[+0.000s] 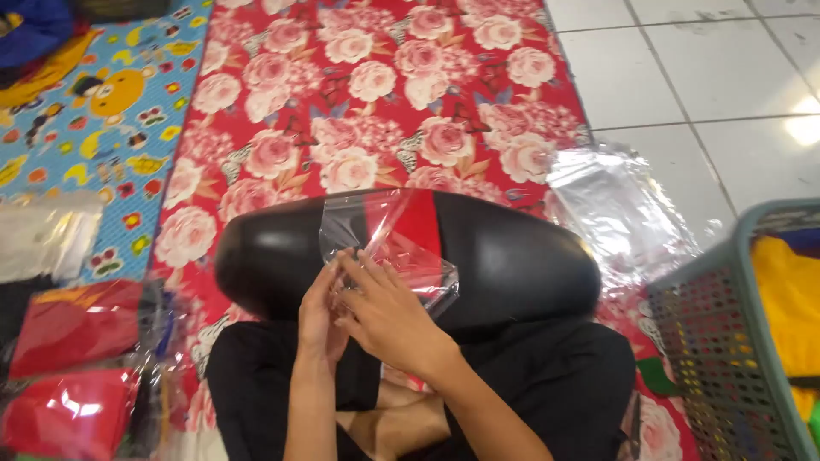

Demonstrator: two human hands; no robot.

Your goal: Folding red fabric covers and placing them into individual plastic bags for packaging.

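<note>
Near the middle of the frame, both hands pinching a clear plastic bag with a folded red cloth inside, on top of a long black cushion. Left hand closed on the bag's near edge, right hand lying over it with fingers curled on the plastic. At the right edge, a grey basket with holes, holding yellow cloth, partly cut off. Beside it, a pile of empty clear bags on the white floor tiles. At the lower left, more red cloths packed in shiny bags, hard to count. Underneath, a red mat with pink roses. Fingertips mostly hidden behind each other.
</note>
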